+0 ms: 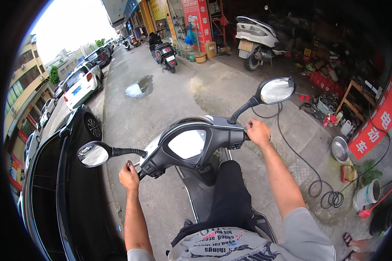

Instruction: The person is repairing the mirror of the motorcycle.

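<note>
I sit astride a scooter, its dark handlebar cover (225, 135) spanning the space between my arms. My left hand (129, 177) is closed around the left handlebar grip (141, 174), thumb up. My right hand (258, 132) wraps the other end of the bar, mostly covering the right grip. Glare whitens the instrument display (188, 144) in the middle. A round-cornered left mirror (93, 155) and right mirror (276, 90) stick out on black stalks. Below the display, my dark-trousered leg (231, 189) partly hides the footboard.
A black car (69, 174) stands close on the left, a white car (83, 83) beyond it. Ahead are a puddle (139, 87) and a parked dark scooter (163, 55). At right, a white scooter (259, 40), a coiled hose (332, 199), a metal basin (339, 149) and a bucket (367, 193).
</note>
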{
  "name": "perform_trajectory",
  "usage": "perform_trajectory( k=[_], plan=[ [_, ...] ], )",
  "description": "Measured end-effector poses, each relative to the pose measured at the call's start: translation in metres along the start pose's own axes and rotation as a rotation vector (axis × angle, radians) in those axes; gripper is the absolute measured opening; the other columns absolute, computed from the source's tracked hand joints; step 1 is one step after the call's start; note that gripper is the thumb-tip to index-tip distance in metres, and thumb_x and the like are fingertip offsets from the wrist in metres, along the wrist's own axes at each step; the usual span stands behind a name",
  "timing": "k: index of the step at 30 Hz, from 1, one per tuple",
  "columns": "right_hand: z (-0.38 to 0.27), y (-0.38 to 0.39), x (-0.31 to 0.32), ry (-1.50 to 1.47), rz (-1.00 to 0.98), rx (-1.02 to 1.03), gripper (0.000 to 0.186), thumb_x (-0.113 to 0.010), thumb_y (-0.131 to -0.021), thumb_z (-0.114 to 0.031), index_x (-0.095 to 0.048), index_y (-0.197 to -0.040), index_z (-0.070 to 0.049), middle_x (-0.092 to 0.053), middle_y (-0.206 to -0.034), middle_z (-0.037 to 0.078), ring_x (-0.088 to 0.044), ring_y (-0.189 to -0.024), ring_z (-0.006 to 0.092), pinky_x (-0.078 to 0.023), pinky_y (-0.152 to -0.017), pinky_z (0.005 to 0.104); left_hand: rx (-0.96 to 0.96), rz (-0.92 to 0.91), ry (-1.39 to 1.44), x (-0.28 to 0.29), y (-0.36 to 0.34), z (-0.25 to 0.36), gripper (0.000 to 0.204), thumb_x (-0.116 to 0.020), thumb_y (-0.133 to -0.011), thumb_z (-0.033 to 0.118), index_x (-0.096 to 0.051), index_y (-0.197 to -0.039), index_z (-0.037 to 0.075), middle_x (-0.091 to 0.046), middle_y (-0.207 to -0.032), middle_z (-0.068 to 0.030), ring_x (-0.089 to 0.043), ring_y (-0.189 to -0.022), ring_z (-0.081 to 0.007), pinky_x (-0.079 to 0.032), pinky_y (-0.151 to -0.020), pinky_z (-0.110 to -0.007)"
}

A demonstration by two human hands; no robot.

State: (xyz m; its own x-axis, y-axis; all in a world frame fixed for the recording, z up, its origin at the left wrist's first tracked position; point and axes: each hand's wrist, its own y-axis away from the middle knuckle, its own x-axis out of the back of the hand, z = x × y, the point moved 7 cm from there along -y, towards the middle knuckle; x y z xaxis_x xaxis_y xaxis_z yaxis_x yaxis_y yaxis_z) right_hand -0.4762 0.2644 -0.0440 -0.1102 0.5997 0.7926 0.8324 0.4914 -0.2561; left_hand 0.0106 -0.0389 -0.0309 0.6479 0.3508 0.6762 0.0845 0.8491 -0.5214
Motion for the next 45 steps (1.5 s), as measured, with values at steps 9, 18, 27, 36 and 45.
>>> perform_trajectory(
  k=[9, 18, 27, 36, 45],
  plan=[
    [0.011, -0.008, 0.003, -0.204, 0.032, -0.023, 0.02, -0.061, -0.084, -0.025, -0.069, -0.095, -0.01, -0.071, -0.088, 0.012, -0.068, -0.087, 0.0319, -0.052, -0.078, 0.0444, -0.037, 0.029, 0.002, -0.001, 0.0, 0.001, 0.038, -0.054, -0.094, 0.03, -0.057, -0.073, -0.001, -0.059, -0.067, -0.0231, -0.057, -0.066, -0.0448, -0.041, -0.059, -0.051],
    [0.048, -0.026, 0.007, -0.94, 0.147, -0.163, 0.018, -0.057, -0.092, -0.018, -0.067, -0.099, -0.004, -0.066, -0.079, 0.005, -0.061, -0.065, 0.0162, -0.049, -0.061, 0.0307, -0.028, 0.026, 0.002, -0.006, -0.003, -0.001, 0.039, -0.055, -0.094, 0.033, -0.058, -0.075, -0.001, -0.06, -0.07, -0.0238, -0.058, -0.069, -0.045, -0.042, -0.062, -0.05],
    [0.046, -0.03, 0.018, -0.976, 0.132, -0.152, 0.018, -0.052, -0.094, -0.011, -0.065, -0.099, -0.001, -0.062, -0.08, 0.003, -0.055, -0.065, 0.0107, -0.046, -0.059, 0.0248, 0.0, 0.007, -0.024, -0.003, -0.004, -0.012, 0.036, -0.055, -0.093, 0.032, -0.06, -0.075, 0.001, -0.062, -0.074, -0.0244, -0.06, -0.074, -0.0465, -0.044, -0.065, -0.053],
    [0.049, -0.016, 0.005, -0.51, 0.097, -0.001, 0.016, -0.054, -0.09, -0.012, -0.066, -0.095, -0.001, -0.064, -0.073, 0.005, -0.058, -0.063, 0.0124, -0.046, -0.059, 0.0284, 0.039, -0.049, -0.05, -0.006, -0.002, -0.006, 0.034, -0.054, -0.092, 0.033, -0.063, -0.08, 0.003, -0.065, -0.081, -0.0227, -0.062, -0.082, -0.0445, -0.047, -0.072, -0.054],
    [0.049, -0.029, 0.034, -1.746, 0.011, -0.07, 0.038, -0.049, -0.095, -0.022, -0.051, -0.128, -0.005, -0.057, -0.125, 0.011, -0.055, -0.109, 0.0215, -0.045, -0.092, 0.0369, 0.005, -0.018, -0.028, -0.006, -0.004, -0.008, 0.035, -0.054, -0.092, 0.033, -0.063, -0.077, 0.003, -0.063, -0.075, -0.0231, -0.061, -0.076, -0.0454, -0.046, -0.067, -0.054]
  ],
)
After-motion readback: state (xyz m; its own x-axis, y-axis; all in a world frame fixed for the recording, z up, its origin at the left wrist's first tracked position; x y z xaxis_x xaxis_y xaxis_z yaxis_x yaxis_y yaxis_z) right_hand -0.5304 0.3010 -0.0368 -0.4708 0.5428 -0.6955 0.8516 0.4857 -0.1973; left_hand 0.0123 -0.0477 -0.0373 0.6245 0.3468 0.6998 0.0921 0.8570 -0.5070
